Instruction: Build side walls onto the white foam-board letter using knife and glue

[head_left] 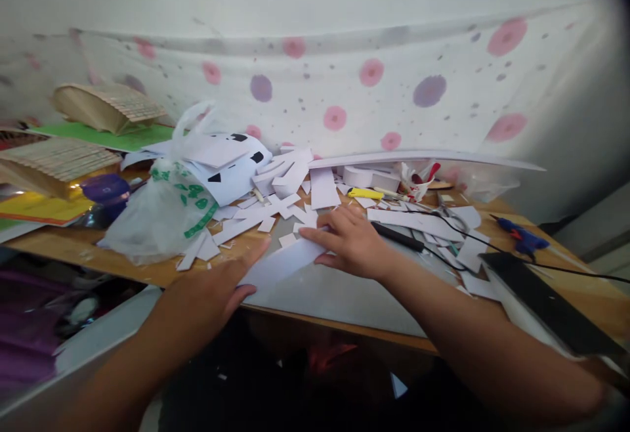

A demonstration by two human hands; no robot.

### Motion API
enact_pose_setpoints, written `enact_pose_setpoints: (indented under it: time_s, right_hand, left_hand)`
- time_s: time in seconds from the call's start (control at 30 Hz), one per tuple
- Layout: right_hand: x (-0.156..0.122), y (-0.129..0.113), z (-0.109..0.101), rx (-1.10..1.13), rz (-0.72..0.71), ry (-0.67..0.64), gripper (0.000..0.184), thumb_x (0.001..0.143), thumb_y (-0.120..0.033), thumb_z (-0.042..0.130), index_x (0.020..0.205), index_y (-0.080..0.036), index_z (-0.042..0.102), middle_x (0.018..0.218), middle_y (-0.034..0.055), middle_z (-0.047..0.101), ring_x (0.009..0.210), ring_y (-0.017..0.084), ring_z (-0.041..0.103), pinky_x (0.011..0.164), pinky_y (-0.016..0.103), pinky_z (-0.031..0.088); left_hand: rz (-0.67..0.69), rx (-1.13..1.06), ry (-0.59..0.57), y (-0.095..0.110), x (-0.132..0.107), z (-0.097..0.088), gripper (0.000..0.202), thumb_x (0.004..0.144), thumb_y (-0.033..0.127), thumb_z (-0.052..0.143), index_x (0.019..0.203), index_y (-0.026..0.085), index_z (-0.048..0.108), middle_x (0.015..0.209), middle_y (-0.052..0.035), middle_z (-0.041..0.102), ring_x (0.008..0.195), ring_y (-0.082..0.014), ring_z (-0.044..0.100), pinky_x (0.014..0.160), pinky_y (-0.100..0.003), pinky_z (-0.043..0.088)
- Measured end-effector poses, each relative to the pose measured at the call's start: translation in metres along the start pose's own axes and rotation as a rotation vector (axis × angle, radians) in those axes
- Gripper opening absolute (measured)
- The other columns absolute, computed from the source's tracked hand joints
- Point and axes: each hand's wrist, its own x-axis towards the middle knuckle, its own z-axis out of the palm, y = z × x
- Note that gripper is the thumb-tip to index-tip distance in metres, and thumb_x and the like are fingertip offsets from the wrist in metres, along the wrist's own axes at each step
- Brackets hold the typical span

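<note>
A white strip of paper or foam board [281, 265] slants over a grey board [339, 293] near the table's front edge. My left hand [209, 291] grips the strip's lower left end, with the thumb below and the index finger stretched along the far side. At the upper right end, my right hand [350, 241] has its fingers closed on the same strip, palm down. Small white offcuts [275, 209] lie just beyond both hands. To the right of my right hand rests a black-handled tool [398, 236]; its kind is unclear.
A knotted plastic bag [152, 215] stands at left. A yellow cutter [365, 193] lies among scraps behind my right hand. At right are a blue glue gun [522, 236], its dark cable, and a black-topped box [546, 301]. Roof-like models [59, 163] stand far left.
</note>
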Motion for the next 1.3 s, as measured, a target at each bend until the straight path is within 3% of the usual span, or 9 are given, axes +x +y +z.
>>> enact_pose_setpoints:
  time_s: [0.07, 0.17, 0.23, 0.33, 0.47, 0.7, 0.9, 1.13, 1.3]
  right_hand:
    - [0.004, 0.013, 0.007, -0.004, 0.095, -0.006, 0.057, 0.084, -0.054, 0.058, 0.133, -0.025, 0.052, 0.117, 0.0126, 0.058, 0.106, 0.029, 0.050, 0.094, 0.050, 0.034]
    - [-0.017, 0.042, 0.016, 0.110, 0.471, 0.096, 0.054, 0.083, -0.053, 0.059, 0.130, -0.026, 0.054, 0.124, 0.0125, 0.057, 0.112, 0.031, 0.051, 0.099, 0.052, 0.033]
    - [-0.043, 0.056, 0.028, 0.264, 0.774, 0.215, 0.039, 0.087, -0.044, 0.054, 0.120, -0.023, 0.061, 0.108, 0.0108, 0.064, 0.093, 0.025, 0.059, 0.087, 0.045, 0.045]
    - [-0.077, 0.061, 0.048, 0.355, 0.901, 0.214, 0.033, 0.089, -0.040, 0.050, 0.110, -0.018, 0.065, 0.088, 0.0092, 0.067, 0.072, 0.021, 0.060, 0.069, 0.037, 0.050]
    - [-0.090, 0.050, 0.062, 0.460, 0.866, 0.122, 0.029, 0.087, -0.038, 0.054, 0.106, -0.020, 0.067, 0.083, 0.0059, 0.068, 0.068, 0.018, 0.061, 0.063, 0.031, 0.049]
    - [-0.084, 0.050, 0.059, 0.525, 0.809, -0.047, 0.032, 0.089, -0.034, 0.052, 0.112, -0.017, 0.066, 0.086, 0.0071, 0.068, 0.069, 0.017, 0.061, 0.064, 0.031, 0.049]
    - [-0.089, 0.052, 0.061, 0.553, 0.802, -0.061, 0.028, 0.089, -0.033, 0.051, 0.107, -0.019, 0.067, 0.090, 0.0076, 0.070, 0.076, 0.020, 0.063, 0.068, 0.033, 0.050]
    - [-0.084, 0.049, 0.061, 0.550, 0.734, 0.016, 0.033, 0.092, -0.033, 0.048, 0.120, -0.021, 0.061, 0.095, 0.0073, 0.065, 0.083, 0.019, 0.061, 0.075, 0.034, 0.050]
    - [-0.069, 0.048, 0.062, 0.419, 0.647, -0.094, 0.041, 0.093, -0.039, 0.046, 0.128, -0.021, 0.056, 0.106, 0.0126, 0.061, 0.096, 0.026, 0.058, 0.083, 0.042, 0.049]
  left_hand:
    - [-0.076, -0.011, -0.075, -0.014, -0.006, 0.010, 0.053, 0.092, 0.041, 0.040, 0.144, 0.036, 0.035, 0.120, -0.0039, 0.067, 0.095, -0.0266, 0.068, 0.074, -0.034, 0.052]
    - [-0.210, 0.044, -0.080, -0.030, -0.011, 0.017, 0.055, 0.088, 0.044, 0.042, 0.143, 0.036, 0.039, 0.116, -0.0048, 0.069, 0.091, -0.0305, 0.068, 0.068, -0.034, 0.051]
    - [-0.275, 0.084, -0.119, -0.035, -0.009, 0.019, 0.057, 0.087, 0.044, 0.041, 0.143, 0.035, 0.038, 0.115, -0.0061, 0.069, 0.089, -0.0317, 0.068, 0.067, -0.035, 0.050]
    - [-0.301, 0.094, -0.216, -0.031, 0.003, 0.024, 0.057, 0.088, 0.041, 0.041, 0.144, 0.037, 0.034, 0.117, -0.0048, 0.069, 0.089, -0.0311, 0.068, 0.068, -0.035, 0.049]
    - [-0.288, 0.096, -0.280, -0.017, 0.025, 0.034, 0.057, 0.089, 0.041, 0.041, 0.145, 0.039, 0.031, 0.119, -0.0040, 0.067, 0.092, -0.0324, 0.068, 0.069, -0.037, 0.049]
    - [-0.244, 0.104, -0.345, -0.001, 0.048, 0.048, 0.052, 0.090, 0.036, 0.043, 0.142, 0.035, 0.041, 0.113, -0.0084, 0.069, 0.091, -0.0340, 0.067, 0.070, -0.041, 0.049]
    - [-0.227, 0.081, -0.392, 0.006, 0.050, 0.058, 0.054, 0.087, 0.031, 0.047, 0.140, 0.037, 0.042, 0.112, -0.0092, 0.070, 0.085, -0.0329, 0.069, 0.068, -0.041, 0.051]
    - [-0.221, 0.086, -0.420, 0.007, 0.048, 0.062, 0.057, 0.088, 0.030, 0.046, 0.142, 0.043, 0.035, 0.115, -0.0072, 0.069, 0.090, -0.0337, 0.068, 0.068, -0.041, 0.051]
    - [-0.192, 0.104, -0.404, 0.007, 0.043, 0.064, 0.056, 0.090, 0.029, 0.042, 0.143, 0.044, 0.033, 0.113, -0.0076, 0.069, 0.084, -0.0316, 0.068, 0.063, -0.037, 0.049]
